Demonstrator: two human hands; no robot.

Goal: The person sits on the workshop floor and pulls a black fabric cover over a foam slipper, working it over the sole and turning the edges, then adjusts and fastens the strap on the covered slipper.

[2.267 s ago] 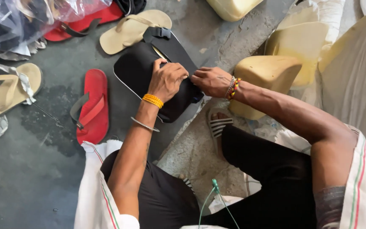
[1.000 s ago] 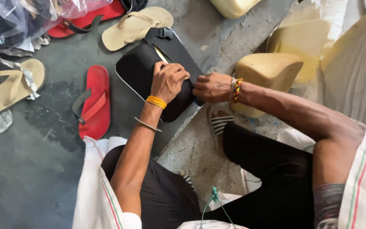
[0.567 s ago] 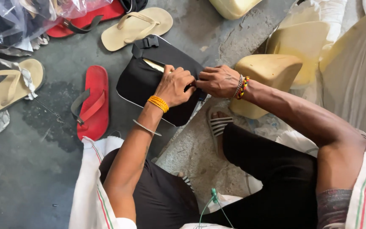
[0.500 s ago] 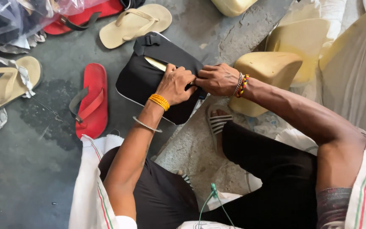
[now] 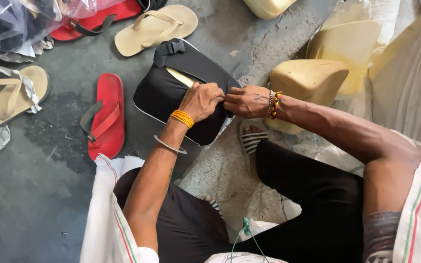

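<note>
A black fabric cover [image 5: 171,92] with a buckle strap at its far end lies on the floor in front of me, and pale yellow foam shows through its opening. My left hand [image 5: 201,101] grips the near edge of the cover, fingers curled into the fabric. My right hand [image 5: 245,101] pinches the same edge just to the right, and the two hands touch. Orange bangles ring my left wrist, beaded bands my right.
A red sandal [image 5: 105,117] lies left of the cover. Tan flip-flops [image 5: 154,29] [image 5: 8,97] and another red sandal [image 5: 98,19] lie farther off. Yellow foam blocks [image 5: 308,83] stand at right. My foot in a striped slipper [image 5: 250,139] rests on rough concrete.
The black cover has turned and shifted a little to the left. Both hands have come together at its near edge, and the foam shows less than before.
</note>
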